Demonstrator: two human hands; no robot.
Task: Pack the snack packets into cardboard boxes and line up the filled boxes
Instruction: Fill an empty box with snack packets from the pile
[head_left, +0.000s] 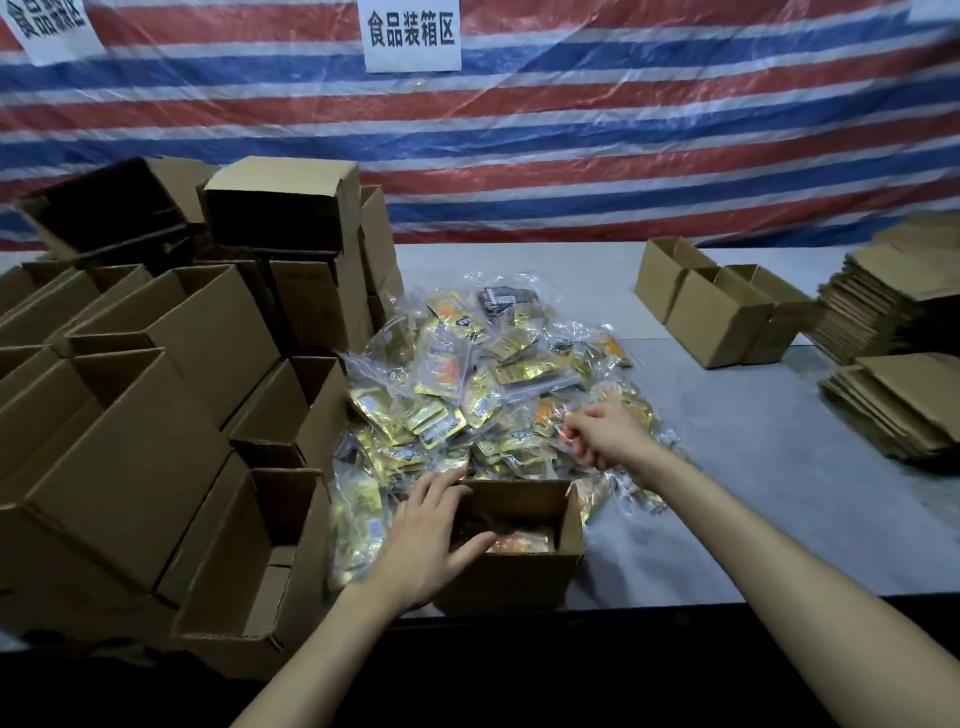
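Striped tarp (623, 156) backs a grey table (753, 493). The pile (483, 374) of snack packets lies mid-table and remains large. Just in front of the pile stands an open box (519, 577); only a few packets show at its bottom, so filling appears to be at an early stage. The left hand (431, 540) rests flat, fingers extended, on the box's left rim. The right hand (608, 436), at the pile's near right edge, curls its fingers on a packet (563, 441). Left of the pile, open boxes (156, 364) are stacked. Right of it stand more boxes (727, 317), contents hidden.
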